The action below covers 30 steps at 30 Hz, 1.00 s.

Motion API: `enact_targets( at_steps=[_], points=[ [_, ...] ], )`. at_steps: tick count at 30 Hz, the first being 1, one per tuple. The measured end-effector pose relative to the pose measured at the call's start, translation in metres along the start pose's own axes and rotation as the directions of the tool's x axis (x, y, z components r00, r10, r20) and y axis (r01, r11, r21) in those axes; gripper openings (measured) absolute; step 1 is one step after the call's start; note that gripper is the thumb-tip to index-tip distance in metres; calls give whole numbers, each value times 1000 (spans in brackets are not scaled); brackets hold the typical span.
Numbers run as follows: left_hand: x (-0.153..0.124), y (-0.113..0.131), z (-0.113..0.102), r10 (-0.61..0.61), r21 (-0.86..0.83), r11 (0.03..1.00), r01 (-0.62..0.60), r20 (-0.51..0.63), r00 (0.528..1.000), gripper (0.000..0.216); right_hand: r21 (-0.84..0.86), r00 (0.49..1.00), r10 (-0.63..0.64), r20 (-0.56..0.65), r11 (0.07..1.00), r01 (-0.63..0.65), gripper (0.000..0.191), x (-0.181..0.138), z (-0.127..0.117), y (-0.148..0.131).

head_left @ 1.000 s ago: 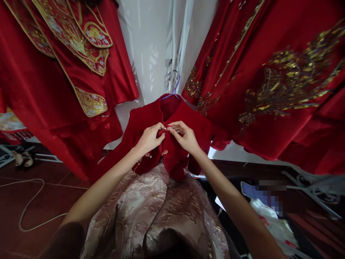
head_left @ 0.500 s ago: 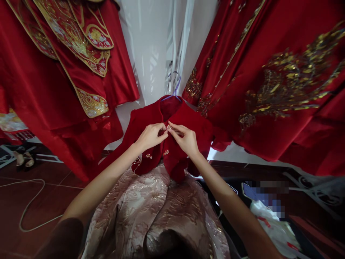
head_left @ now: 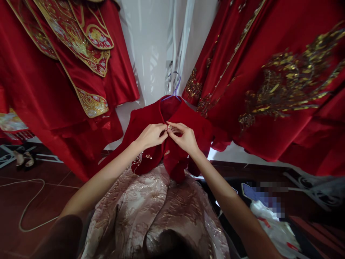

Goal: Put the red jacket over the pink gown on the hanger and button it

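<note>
A short red jacket hangs on a thin purple hanger in front of me. At its front opening, my left hand pinches the edge with thumb and fingertips. My right hand closes its fingertips on a small beaded clasp at the same spot, almost touching the left fingertips. Lower down, a pair of similar beaded ornaments shows: one ornament on the left panel and its match on the right. Beaded strands hang at the lower left.
Gold-embroidered red garments hang on the left, and a sequined red garment on the right. Shiny pink brocade fabric lies below the jacket. A phone and plastic packaging lie lower right. A white cable crosses the floor.
Both hands stay at the clasp; the fingertips have shifted very slightly to the right. The jacket's front panel has moved a little with them.
</note>
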<state>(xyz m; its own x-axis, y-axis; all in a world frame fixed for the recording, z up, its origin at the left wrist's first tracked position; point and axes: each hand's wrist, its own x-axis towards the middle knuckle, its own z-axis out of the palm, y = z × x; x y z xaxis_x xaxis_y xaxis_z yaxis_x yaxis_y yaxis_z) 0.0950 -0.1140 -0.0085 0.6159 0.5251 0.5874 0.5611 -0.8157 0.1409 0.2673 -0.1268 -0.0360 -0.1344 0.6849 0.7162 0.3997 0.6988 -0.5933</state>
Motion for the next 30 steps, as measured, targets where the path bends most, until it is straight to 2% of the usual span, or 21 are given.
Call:
enact_targets(
  at_steps=[3,6,8,10,12,15,17,20,22,24,26,28,30],
  points=[
    [-1,1,7,-51,-90,995,49,-23,998,11,-39,1000,9,-4,999,-9,34,-1,5,3],
    [-7,0,19,-150,-305,943,134,-28,988,15,-38,999,42,-17,998,-43,46,-11,12,7],
    [-14,-2,29,-209,-509,839,193,26,978,27,-24,997,72,-9,997,-72,61,-24,15,12],
    [-22,-6,37,-228,-700,671,246,120,966,34,-20,991,136,-12,990,-136,69,-39,12,20],
    [-31,-8,42,-204,-812,511,281,203,958,36,-37,970,237,-59,970,-239,64,-52,3,30],
    [-40,-5,47,-178,-852,417,317,266,948,36,-84,932,353,-84,929,-359,44,-61,-19,40],
    [-44,0,48,-188,-849,405,339,286,940,37,-49,919,393,-30,918,-394,31,-59,-35,39],
    [-48,8,48,-235,-850,388,355,282,930,37,121,908,414,63,900,-419,24,-49,-58,21],
    [-52,9,48,-306,-849,398,348,235,923,33,217,905,413,98,879,-425,24,-42,-67,3],
    [-58,5,47,-413,-831,444,334,142,900,28,278,917,384,110,874,-399,24,-35,-70,-15],
    [-65,-3,49,-537,-790,516,331,3,844,24,298,932,337,130,884,-361,26,-30,-66,-31],
    [-72,-15,54,-638,-729,588,349,-154,754,22,295,945,280,170,900,-320,27,-27,-55,-42],
    [-77,-26,60,-692,-687,616,385,-240,681,24,285,950,225,217,916,-282,28,-24,-38,-46]
  ],
)
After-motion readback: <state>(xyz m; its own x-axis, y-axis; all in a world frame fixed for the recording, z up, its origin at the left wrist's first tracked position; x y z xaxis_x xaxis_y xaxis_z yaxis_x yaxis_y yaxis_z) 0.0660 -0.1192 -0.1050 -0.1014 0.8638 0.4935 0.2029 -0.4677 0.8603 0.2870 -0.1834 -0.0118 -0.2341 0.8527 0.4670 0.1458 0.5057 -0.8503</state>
